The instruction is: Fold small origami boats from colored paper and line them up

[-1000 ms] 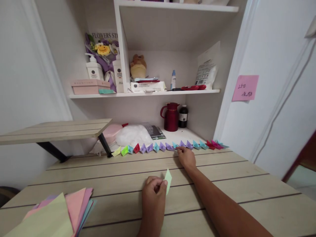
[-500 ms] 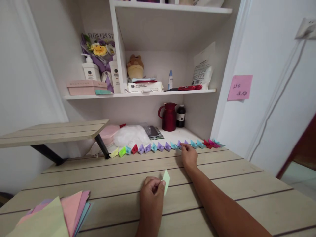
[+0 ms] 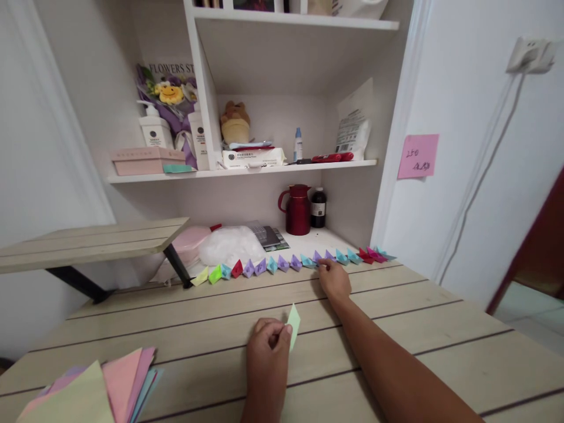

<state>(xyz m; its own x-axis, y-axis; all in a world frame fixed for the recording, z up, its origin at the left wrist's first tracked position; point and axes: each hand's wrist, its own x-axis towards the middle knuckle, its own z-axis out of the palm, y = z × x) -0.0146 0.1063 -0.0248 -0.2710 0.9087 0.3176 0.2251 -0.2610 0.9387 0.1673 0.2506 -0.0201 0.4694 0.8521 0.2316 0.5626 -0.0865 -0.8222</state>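
Matt paper boats (image 3: pixel 283 264), wood-grained tabletop (image 3: pixel 211 329), glossy jug (image 3: pixel 298 212)

I have both arms in the head view, bare. Left grip (image 3: pixel 268 346) low, near centre, thumb up against the forefinger in a pinch, other fingers curled in. Left wrist (image 3: pixel 264 396) roughly straight; most of that forearm is cut off by the bottom edge. Right grip (image 3: pixel 335 279) reaches farther out, palm side down, fingers bent, fingertips aimed forward and left; can't tell how tightly they close. Right forearm (image 3: pixel 385 358) slants long from lower right up to the wrist. My two hands are apart.
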